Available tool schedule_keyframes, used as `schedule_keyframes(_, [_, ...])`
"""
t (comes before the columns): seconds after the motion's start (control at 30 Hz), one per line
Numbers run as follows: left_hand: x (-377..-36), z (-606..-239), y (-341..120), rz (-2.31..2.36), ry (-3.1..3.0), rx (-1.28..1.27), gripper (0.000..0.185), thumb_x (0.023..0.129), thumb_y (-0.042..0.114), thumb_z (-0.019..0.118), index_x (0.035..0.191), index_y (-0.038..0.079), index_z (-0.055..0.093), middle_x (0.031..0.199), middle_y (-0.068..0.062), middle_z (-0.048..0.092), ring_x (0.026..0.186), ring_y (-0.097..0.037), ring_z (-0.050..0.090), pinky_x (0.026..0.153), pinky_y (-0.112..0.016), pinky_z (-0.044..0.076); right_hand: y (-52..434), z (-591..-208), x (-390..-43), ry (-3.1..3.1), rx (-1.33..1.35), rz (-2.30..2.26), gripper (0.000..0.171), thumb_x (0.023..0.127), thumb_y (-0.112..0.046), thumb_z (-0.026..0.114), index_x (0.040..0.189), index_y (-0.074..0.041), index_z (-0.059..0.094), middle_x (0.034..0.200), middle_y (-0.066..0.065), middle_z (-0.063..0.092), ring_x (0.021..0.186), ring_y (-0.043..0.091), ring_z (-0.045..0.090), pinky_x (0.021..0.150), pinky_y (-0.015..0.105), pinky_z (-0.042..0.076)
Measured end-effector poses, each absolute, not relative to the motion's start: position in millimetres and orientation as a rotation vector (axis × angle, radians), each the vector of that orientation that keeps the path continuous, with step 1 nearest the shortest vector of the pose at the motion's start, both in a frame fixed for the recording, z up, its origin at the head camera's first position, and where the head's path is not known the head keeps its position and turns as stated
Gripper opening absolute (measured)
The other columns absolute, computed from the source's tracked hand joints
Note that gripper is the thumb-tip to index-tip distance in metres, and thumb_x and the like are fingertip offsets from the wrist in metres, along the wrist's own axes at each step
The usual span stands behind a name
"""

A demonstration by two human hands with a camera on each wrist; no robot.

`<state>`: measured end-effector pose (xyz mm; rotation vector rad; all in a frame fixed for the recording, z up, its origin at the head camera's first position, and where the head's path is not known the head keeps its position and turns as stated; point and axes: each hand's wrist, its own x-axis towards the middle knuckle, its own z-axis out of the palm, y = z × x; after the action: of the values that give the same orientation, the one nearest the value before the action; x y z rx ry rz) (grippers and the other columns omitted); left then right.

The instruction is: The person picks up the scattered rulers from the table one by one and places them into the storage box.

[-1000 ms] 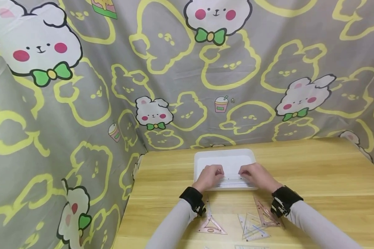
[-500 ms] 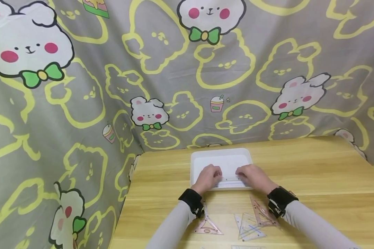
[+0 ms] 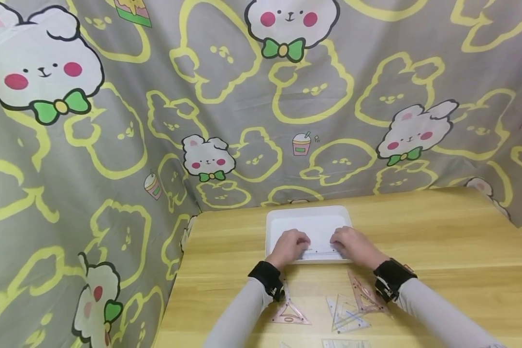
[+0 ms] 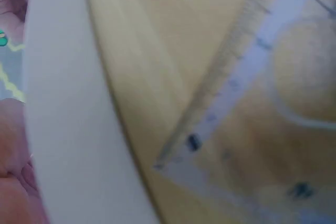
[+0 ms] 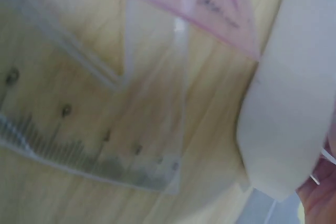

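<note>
Inside the white tray (image 3: pixel 306 210), near its front wall, both hands hold a clear ruler-like strip (image 3: pixel 321 253) with dark dots along it. My left hand (image 3: pixel 289 245) pinches its left end, fingertips curled down. At the other end, my right hand (image 3: pixel 355 244) pinches it the same way. The fingers hide both ends of the strip. In the left wrist view, parts of hands show at the left edge behind the tray wall (image 4: pixel 73 103). The right wrist view catches a bit of my right hand (image 5: pixel 319 200) beyond the tray wall (image 5: pixel 283 103).
On the wooden table (image 3: pixel 439 232), in front of the tray, lie a pink set square (image 3: pixel 289 319) at left, another pink one (image 3: pixel 365 300) at right, and overlapping clear set squares (image 3: pixel 351 325) between them. A clear ruled piece (image 3: pixel 345 343) is cut off by the bottom edge.
The head view has shifted slightly, moving the scene left. Both hands keep their grip on the strip in the tray, and its tilt seems to have changed a little.
</note>
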<state>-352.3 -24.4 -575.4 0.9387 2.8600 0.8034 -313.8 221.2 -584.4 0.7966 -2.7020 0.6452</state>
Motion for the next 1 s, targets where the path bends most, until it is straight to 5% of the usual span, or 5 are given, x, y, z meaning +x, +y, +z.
schedule_keyframes(0.47, [-319,-537,-47,0.926,2.828,0.971,0.025,0.101,0.023,0.072,0.123,0.012,0.074,0.114,-0.003,0.074,0.105,-0.015,0.068,0.092,-0.027,0.053,214,-557,-266,-2.574,0.855,0.648,0.013,0.087,-0.001,0.079,0.099,-0.006,0.077,0.098,0.004,0.075,0.092,0.024,0.071,0.082,0.044,0.06])
schedule_keyframes(0.8, [-269,-548,-95,1.03,2.718,0.763,0.036,0.097,0.026,0.077,0.127,0.007,0.071,0.119,-0.007,0.071,0.11,-0.019,0.066,0.095,-0.033,0.055,176,-559,-218,-2.632,0.856,0.724,0.024,0.089,-0.012,0.081,0.112,-0.007,0.075,0.106,0.003,0.074,0.095,0.02,0.07,0.082,0.042,0.06])
schedule_keyframes(1.0, [-241,-561,-111,0.988,2.809,0.547,0.057,0.085,0.046,0.086,0.122,0.005,0.07,0.108,-0.006,0.063,0.097,-0.019,0.058,0.081,-0.033,0.051,154,-566,-200,-2.717,0.771,0.86,0.026,0.089,-0.015,0.082,0.112,-0.006,0.074,0.104,0.004,0.073,0.09,0.019,0.071,0.076,0.035,0.061])
